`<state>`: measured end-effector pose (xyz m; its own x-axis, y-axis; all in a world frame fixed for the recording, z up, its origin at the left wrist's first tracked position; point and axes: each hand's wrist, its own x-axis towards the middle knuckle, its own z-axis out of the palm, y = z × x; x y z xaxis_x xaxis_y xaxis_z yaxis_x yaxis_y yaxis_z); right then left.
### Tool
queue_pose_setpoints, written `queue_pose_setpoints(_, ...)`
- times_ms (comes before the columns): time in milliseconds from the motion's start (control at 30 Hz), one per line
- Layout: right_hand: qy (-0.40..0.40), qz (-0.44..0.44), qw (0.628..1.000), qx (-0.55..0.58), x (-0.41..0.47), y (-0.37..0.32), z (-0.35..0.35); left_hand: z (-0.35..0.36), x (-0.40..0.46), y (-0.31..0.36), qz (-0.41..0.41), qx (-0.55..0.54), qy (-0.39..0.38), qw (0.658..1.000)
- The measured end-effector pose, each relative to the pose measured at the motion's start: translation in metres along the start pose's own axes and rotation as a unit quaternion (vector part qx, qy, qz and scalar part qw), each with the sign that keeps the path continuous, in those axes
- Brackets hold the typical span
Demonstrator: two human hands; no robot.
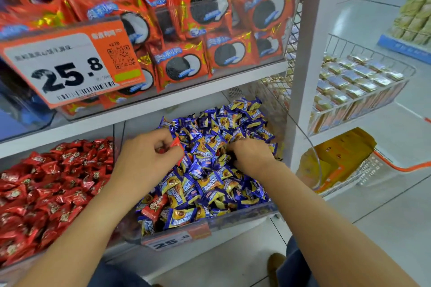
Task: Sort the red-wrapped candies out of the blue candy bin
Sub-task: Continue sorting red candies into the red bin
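A clear bin (233, 221) on the lower shelf is heaped with blue-and-yellow wrapped candies (210, 182). My left hand (149, 158) hovers over the bin's left side, its fingers curled round red-wrapped candies (175, 143) that poke out past the thumb. My right hand (249, 154) digs into the middle of the blue heap with its fingertips buried, so what they touch is hidden. One more red-wrapped candy (154, 207) lies among the blue ones near the bin's front left corner.
A neighbouring bin of red-wrapped candies (46, 189) fills the left. Above hangs a shelf of red cookie packs (198, 18) with an orange price tag (70, 65). Wire baskets of gold-wrapped sweets (349, 84) and an orange shopping basket (349, 163) stand right.
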<state>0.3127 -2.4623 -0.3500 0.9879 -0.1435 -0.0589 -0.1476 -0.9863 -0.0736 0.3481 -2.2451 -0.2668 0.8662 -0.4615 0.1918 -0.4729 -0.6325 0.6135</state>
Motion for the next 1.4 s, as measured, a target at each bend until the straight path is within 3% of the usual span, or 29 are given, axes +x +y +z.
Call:
queue_pose_setpoints(100, 0.037, 0.021, 0.999, 0.003, 0.000, 0.002, -0.004, -0.004, -0.011, 0.000, 0.011, -0.016, 0.005, 1.000)
queue_pose_setpoints(267, 0.154, 0.068, 0.962, 0.216, -0.016, 0.026, -0.029, -0.006, -0.013, -0.007, -0.024, -0.057, 0.020, 0.998)
queue_pose_setpoints(333, 0.183, 0.079, 0.948, 0.247, -0.024, 0.030, -0.041, -0.004, -0.013, -0.008, -0.025, -0.056, 0.035, 0.998)
queue_pose_setpoints(533, 0.118, 0.094, 0.956, 0.252, -0.020, 0.015, -0.038, 0.008, -0.018, -0.005, -0.062, -0.055, 0.014, 0.996)
queue_pose_setpoints(767, 0.033, 0.052, 0.990, 0.124, -0.003, -0.015, -0.018, 0.011, -0.024, -0.003, -0.057, -0.038, -0.011, 0.998)
queue_pose_setpoints(967, 0.030, 0.092, 0.977, 0.192, 0.002, -0.017, -0.018, 0.014, -0.024, -0.004, -0.062, -0.040, -0.023, 0.997)
queue_pose_setpoints(1133, 0.160, 0.154, 0.925, 0.309, -0.009, 0.016, -0.047, 0.010, -0.023, -0.009, -0.065, -0.057, 0.007, 0.996)
queue_pose_setpoints(1233, 0.187, 0.161, 0.908, 0.337, -0.018, 0.030, -0.054, 0.011, -0.022, -0.009, -0.064, -0.052, 0.010, 0.997)
queue_pose_setpoints(1300, 0.172, 0.164, 0.912, 0.335, -0.020, 0.032, -0.051, 0.014, -0.022, -0.008, -0.060, -0.051, 0.003, 0.997)
queue_pose_setpoints(1400, 0.092, 0.134, 0.951, 0.264, -0.017, 0.027, -0.039, 0.018, -0.023, -0.007, -0.054, -0.057, -0.005, 0.997)
